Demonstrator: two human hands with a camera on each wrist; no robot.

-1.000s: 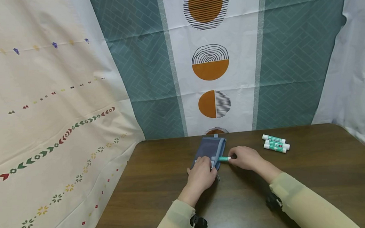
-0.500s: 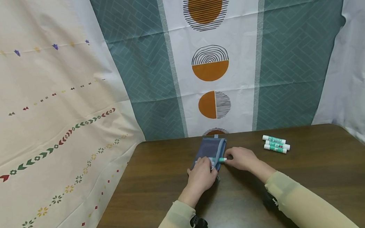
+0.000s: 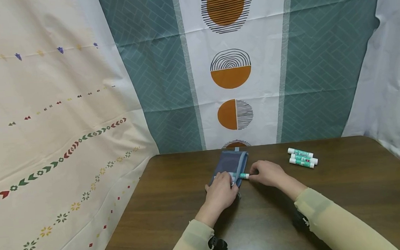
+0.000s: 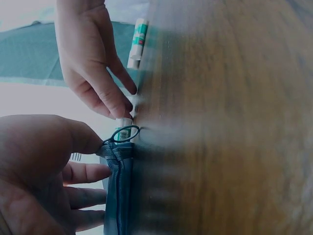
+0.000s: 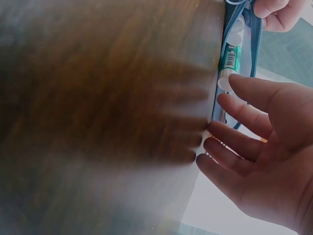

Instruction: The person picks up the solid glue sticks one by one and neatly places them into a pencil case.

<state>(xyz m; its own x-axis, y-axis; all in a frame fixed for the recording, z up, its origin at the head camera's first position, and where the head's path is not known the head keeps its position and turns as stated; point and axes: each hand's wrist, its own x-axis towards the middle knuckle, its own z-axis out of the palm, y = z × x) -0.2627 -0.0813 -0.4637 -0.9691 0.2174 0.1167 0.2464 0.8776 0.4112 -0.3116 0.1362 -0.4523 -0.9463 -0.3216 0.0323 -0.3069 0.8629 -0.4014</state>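
A blue zip pouch (image 3: 227, 162) lies on the table with its zipped side to the right. My left hand (image 3: 220, 192) grips its near part between thumb and fingers. From the unzipped opening sticks out the end of a green and white glue stick (image 3: 245, 176). White round ends (image 5: 236, 34) show beside it inside the pouch in the right wrist view. At the stick's outer end is my right hand (image 3: 267, 173); its thumb tip is at the white end, while the other fingers (image 5: 234, 139) are loosely spread. How deep the stick sits is hidden.
Three more glue sticks (image 3: 302, 163) lie together on the brown table (image 3: 177, 210), right of my right hand. Patterned cloths (image 3: 163, 85) hang behind the table and along its left side.
The glue stick has slid left, further into the pouch, so less of it shows. My right hand followed it left, then moved back slightly right. My left hand has stayed put.
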